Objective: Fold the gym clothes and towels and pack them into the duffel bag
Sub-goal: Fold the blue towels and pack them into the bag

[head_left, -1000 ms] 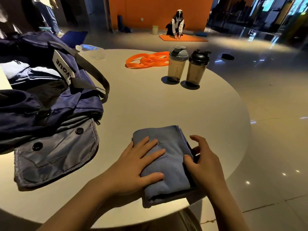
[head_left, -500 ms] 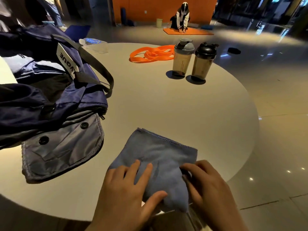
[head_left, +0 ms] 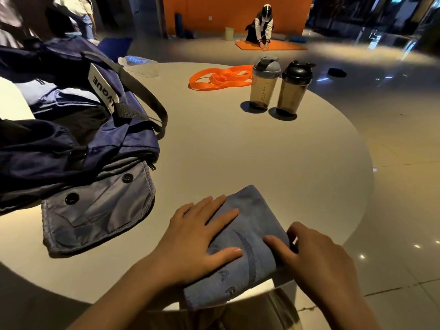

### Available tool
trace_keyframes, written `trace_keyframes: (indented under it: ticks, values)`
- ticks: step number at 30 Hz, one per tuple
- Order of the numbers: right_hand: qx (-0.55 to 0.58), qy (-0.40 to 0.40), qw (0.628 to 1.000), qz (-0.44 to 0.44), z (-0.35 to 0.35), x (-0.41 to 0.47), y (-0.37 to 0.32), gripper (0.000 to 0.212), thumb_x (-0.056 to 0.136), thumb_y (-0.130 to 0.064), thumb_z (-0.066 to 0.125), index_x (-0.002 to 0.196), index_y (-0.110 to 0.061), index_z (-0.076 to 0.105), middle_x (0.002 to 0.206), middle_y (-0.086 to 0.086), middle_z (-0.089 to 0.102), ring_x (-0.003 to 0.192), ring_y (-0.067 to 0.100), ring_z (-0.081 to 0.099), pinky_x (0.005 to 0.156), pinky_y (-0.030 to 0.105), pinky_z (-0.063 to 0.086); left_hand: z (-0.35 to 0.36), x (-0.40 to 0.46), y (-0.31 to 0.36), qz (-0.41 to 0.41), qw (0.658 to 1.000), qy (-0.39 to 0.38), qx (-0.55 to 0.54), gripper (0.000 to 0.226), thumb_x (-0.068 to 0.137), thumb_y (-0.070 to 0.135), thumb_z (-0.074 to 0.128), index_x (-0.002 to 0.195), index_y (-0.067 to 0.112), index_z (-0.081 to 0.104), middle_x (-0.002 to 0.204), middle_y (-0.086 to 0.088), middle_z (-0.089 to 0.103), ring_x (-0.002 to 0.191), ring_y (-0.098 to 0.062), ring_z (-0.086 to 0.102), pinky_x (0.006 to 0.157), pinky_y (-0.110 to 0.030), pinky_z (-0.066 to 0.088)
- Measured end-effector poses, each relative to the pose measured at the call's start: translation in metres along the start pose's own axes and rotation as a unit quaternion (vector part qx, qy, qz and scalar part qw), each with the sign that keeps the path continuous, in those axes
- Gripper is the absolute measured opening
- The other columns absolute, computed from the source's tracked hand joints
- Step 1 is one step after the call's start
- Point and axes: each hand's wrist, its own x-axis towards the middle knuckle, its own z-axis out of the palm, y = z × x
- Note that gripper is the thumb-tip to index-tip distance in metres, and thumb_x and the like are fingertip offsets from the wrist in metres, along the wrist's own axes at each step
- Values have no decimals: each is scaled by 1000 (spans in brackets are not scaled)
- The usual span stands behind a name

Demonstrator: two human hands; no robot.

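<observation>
At about 6 o'clock, right on the near rim of the round table (head_left: 273,163), lies the blue towel (head_left: 247,236), now a compact folded pad with one corner hanging over the edge. Half a second ago it lay opened out wider under both hands; the fold has since been brought over, so this piece looks close to ready for packing. The left hand (head_left: 197,241) lies flat on the towel's left half, fingers straight and spread, pressing the layers down. The right hand (head_left: 319,260) is at the towel's right edge with fingers curled, its fingertips (head_left: 270,240) on the cloth; whether the thumb pinches the edge underneath cannot be told.

At 9 to 10 o'clock sits the navy duffel bag (head_left: 78,144), unzipped, with folded clothes (head_left: 54,96) showing inside, well apart from the towel.

Farther off, at 12 to 1 o'clock, stand two shaker bottles (head_left: 279,86), with an orange band (head_left: 219,78) just behind them and a water bottle (head_left: 140,64) at 11 o'clock.
</observation>
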Motion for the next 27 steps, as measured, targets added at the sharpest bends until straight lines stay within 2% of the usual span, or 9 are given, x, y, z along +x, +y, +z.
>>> trace_keyframes:
  ticks: [4,6,8,13,17,18,20,22,27]
  values:
    - [106,36,993,-40,8,37,6,22,90,-48,54,83,-28,49,83,-7,53,73,9,49,58,21,34,13,-8,15,-97,993,61,-33,92,55,88,-24,139,54,-15,160,11,-10,146,-11,-2,115,-31,1]
    - [138,59,986,-71,11,72,5,15,90,-35,60,83,-25,52,85,-2,53,79,18,50,60,28,29,15,-12,24,-129,989,62,-47,83,54,87,-25,131,56,-31,158,9,-21,146,-13,-9,116,-35,2]
    - [157,68,981,-89,11,104,-4,6,90,-29,61,90,-24,58,91,1,54,89,22,53,66,27,28,18,-20,30,-136,986,47,-80,82,58,88,-17,132,56,-33,155,11,-30,145,-11,-13,117,-35,1]
    - [177,96,975,-95,-1,115,-13,34,95,-30,55,127,-20,54,128,4,52,106,20,55,81,26,38,8,-31,24,-130,983,58,-115,67,56,90,-17,121,73,-16,145,34,-18,141,2,-6,115,-26,1]
    - [137,149,969,-141,14,56,-16,34,97,-33,47,128,-21,54,129,2,54,115,23,52,89,33,40,0,-4,10,-66,994,70,-42,72,71,84,-4,138,59,-12,152,21,-30,139,0,-27,115,-36,-14]
    - [113,131,977,-128,22,45,-15,39,99,-39,41,135,-25,48,136,-1,49,122,20,49,95,36,39,1,7,12,-47,996,69,-25,77,73,83,1,143,53,-9,153,18,-29,139,-2,-29,114,-39,-16]
    - [64,64,994,-57,30,39,-8,53,100,-50,22,150,-35,20,154,-9,25,140,13,28,112,38,23,5,28,20,-41,998,24,-31,85,70,83,5,146,47,-11,151,17,-31,139,-3,-31,116,-41,-16]
    - [-7,41,999,-16,25,52,13,56,98,-53,6,151,-36,-1,159,-11,11,145,12,12,117,42,12,13,50,32,-34,998,5,-48,92,66,83,4,147,43,-12,150,16,-30,138,-4,-31,117,-40,-15]
    - [-27,31,998,38,7,91,73,53,100,-50,11,150,-40,-2,160,-3,10,147,17,7,116,51,4,27,117,65,-1,997,-3,-73,104,61,87,2,152,36,-3,159,6,-17,144,-11,-21,117,-37,-11]
